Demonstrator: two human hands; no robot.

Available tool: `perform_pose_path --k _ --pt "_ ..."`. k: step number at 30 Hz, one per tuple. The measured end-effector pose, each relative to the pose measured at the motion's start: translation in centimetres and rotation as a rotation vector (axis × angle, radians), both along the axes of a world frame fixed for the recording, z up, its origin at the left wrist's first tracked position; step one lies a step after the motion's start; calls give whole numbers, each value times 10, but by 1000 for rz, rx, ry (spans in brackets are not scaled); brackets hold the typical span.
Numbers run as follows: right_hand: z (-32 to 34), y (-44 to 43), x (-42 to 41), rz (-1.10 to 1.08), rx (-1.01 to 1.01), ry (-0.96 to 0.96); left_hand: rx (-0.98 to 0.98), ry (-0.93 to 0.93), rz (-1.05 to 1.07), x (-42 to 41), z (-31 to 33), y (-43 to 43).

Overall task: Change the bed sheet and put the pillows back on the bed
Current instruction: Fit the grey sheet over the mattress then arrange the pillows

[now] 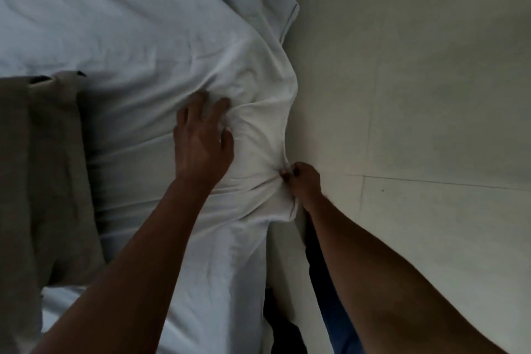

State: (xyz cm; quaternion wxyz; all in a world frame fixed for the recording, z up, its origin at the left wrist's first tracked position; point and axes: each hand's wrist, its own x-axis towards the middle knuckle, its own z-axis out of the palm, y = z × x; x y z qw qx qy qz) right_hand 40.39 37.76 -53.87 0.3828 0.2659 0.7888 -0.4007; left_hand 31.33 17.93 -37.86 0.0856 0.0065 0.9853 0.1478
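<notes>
A white bed sheet (pixel 143 37) covers the bed across the left and middle of the view, wrinkled and bunched at the bed's right edge. My left hand (pixel 201 138) lies on top of the sheet near that edge, with the thumb and fingers gathering a fold of cloth. My right hand (pixel 301 181) is at the side of the bed, fingers curled tight on a bunch of the sheet's edge, with creases fanning out from the grip. No pillows are in view.
A grey-beige cloth (pixel 43 167) lies on the bed at the left. Pale tiled floor (pixel 431 95) fills the right side. My legs in dark trousers (pixel 330 310) stand between the bed and the floor.
</notes>
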Motion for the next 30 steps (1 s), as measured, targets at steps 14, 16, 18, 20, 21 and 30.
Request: perform_pose_path --k 14,16,18,20,21,30 --pt "131 29 -191 73 -43 139 12 -404 186 -77 69 12" --pt "141 29 -225 170 -29 213 24 -381 276 -106 73 14" --pt "144 25 -265 231 -3 322 49 -285 367 -148 70 14" --pt "138 17 -304 264 23 425 99 -209 450 -196 57 15" --pt "132 11 -324 294 39 470 110 -201 490 -220 51 17" --pt "85 58 -420 426 319 298 194 -232 195 -283 30 77"
